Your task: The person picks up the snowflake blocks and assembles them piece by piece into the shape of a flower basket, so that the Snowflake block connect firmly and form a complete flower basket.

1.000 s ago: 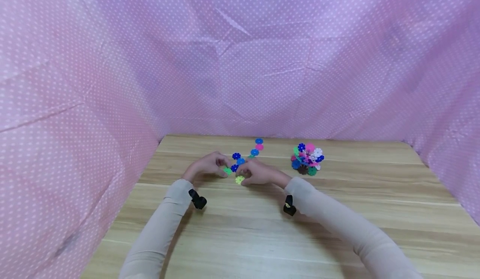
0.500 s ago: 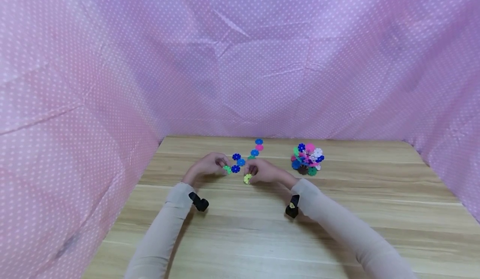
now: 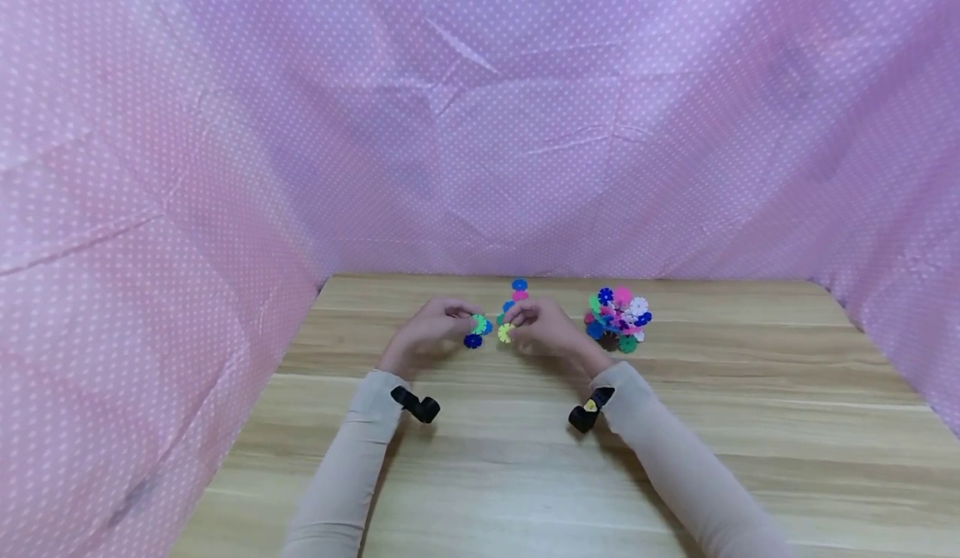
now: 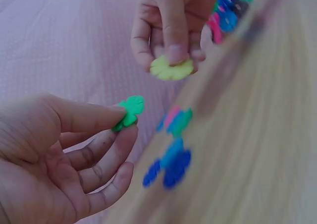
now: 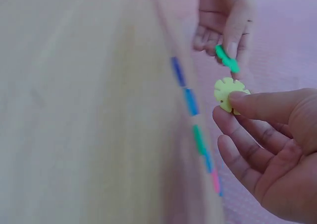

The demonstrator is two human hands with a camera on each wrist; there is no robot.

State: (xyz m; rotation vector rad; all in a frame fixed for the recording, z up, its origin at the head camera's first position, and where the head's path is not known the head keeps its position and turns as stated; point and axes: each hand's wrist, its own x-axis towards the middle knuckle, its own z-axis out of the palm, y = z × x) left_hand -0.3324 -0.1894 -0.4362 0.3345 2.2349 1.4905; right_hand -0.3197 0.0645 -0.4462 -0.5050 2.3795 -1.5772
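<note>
My left hand point(image 3: 467, 321) pinches a green flower-shaped disc point(image 3: 478, 323) between thumb and forefinger, just above the table. The same green disc point(image 4: 130, 111) shows clearly in the left wrist view. My right hand point(image 3: 516, 328) pinches a yellow disc point(image 3: 506, 333) of the same kind, also seen as the yellow disc point(image 5: 229, 93) in the right wrist view. The two discs face each other a small gap apart and do not touch. A dark blue disc point(image 3: 472, 341) lies on the table below the green one.
A ball-like cluster of joined coloured discs point(image 3: 617, 318) stands to the right of my right hand. A short row of blue, green and pink discs point(image 3: 517, 291) lies behind the hands. Pink dotted cloth point(image 3: 480, 125) walls in the wooden table point(image 3: 525, 475) on three sides.
Both hands have risen off the table and shifted right. The green disc has come up from beside the blue discs, and the yellow disc has been lifted towards it.
</note>
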